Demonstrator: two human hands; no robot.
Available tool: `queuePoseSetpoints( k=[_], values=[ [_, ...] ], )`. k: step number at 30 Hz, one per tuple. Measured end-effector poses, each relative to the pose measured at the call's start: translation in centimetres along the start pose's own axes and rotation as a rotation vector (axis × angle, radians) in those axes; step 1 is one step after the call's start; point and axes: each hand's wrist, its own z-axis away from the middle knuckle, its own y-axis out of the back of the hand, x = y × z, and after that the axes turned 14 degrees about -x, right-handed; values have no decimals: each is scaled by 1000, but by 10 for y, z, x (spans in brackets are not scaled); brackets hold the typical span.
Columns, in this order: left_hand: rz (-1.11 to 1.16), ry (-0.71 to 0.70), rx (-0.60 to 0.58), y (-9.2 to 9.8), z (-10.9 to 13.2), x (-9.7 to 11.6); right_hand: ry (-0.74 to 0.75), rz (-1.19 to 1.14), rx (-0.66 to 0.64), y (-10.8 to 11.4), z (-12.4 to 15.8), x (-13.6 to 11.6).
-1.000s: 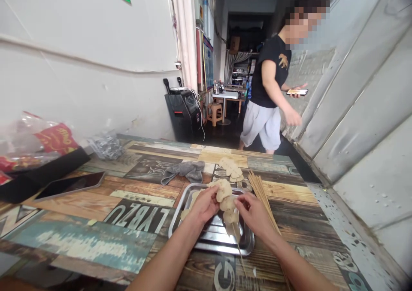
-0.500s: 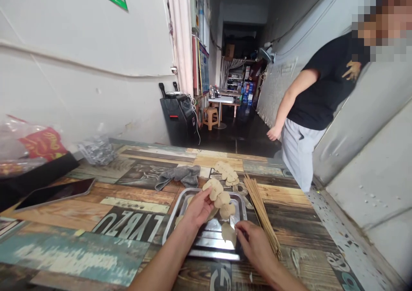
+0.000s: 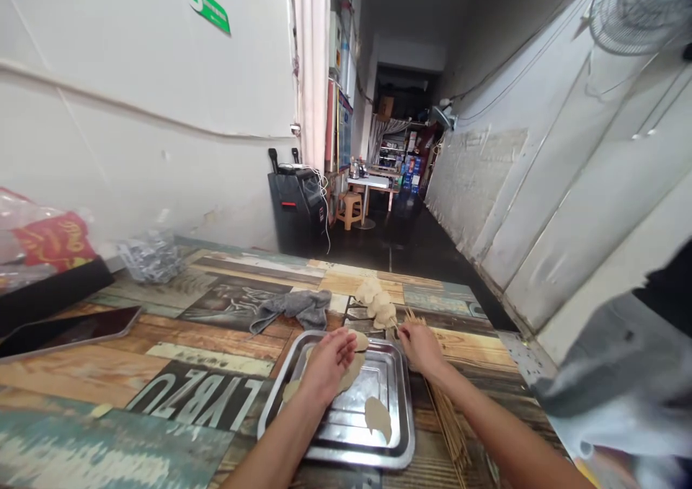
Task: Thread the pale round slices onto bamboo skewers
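Observation:
A metal tray (image 3: 401,402) lies before me with thin beige slices in it; one slice (image 3: 378,420) rests alone near its right side. My left hand (image 3: 327,363) is over the tray's left part, fingers loosely curled and apart from the thumb, nothing seen in them. Beneath its fingertips more slices (image 3: 351,373) are partly hidden. Past the tray's far right corner, my right hand (image 3: 420,346) pinches the end of a thin wooden skewer, which carries a row of slices (image 3: 383,310) lying on the table. A bundle of bare skewers (image 3: 446,424) runs under my right wrist.
A grey cloth (image 3: 295,307) lies behind the tray. Further left are a tablet (image 3: 70,330), a clear plastic bag (image 3: 152,258) and a red-printed package (image 3: 54,240). A black speaker (image 3: 298,204) stands beyond the table (image 3: 200,359). At the right edge a person's blurred clothing (image 3: 610,359) shows.
The skewered slices have gone from above the tray to the table beyond it. My left hand has let go of them; my right hand has moved forward. The person has come closer on the right.

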Motion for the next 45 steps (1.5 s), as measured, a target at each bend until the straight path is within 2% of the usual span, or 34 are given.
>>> queuePoseSetpoints(
  k=[4, 7, 9, 13, 15, 18, 24, 28, 33, 35, 39, 45],
  values=[
    [-36, 2, -1, -1, 0, -2, -53, 73, 23, 8, -23, 2],
    [-149, -40, -11, 0, -1, 0, -106, 85, 74, 20, -12, 12],
    [-384, -129, -2, 3, -2, 2, -159, 78, 89, 24, 6, 24],
    [-1113, -375, 73, 12, -2, 5, -236, 51, 19, 15, 46, 50],
    [-1378, -401, 88, 16, 0, 3, -234, 26, -33, 4, 58, 58],
    [-1548, -334, 55, 17, 2, -1, -234, -20, -56, -10, 64, 62],
    [-1510, -226, -52, 14, 2, -1, -233, -149, -30, -15, 59, 66],
    [-1367, -132, -48, 15, -1, 2, -221, -281, -4, -16, 58, 73],
    [-1299, -95, -119, 14, -1, 5, -195, -366, 85, -19, 57, 77],
    [-1196, -96, -167, 11, 2, 5, -176, -383, 124, -20, 58, 75],
    [-886, -6, -258, 6, 6, 6, -174, -412, 219, -21, 61, 69],
    [-607, 18, -274, 5, 3, 7, -147, -480, 393, -21, 63, 59]
  ],
)
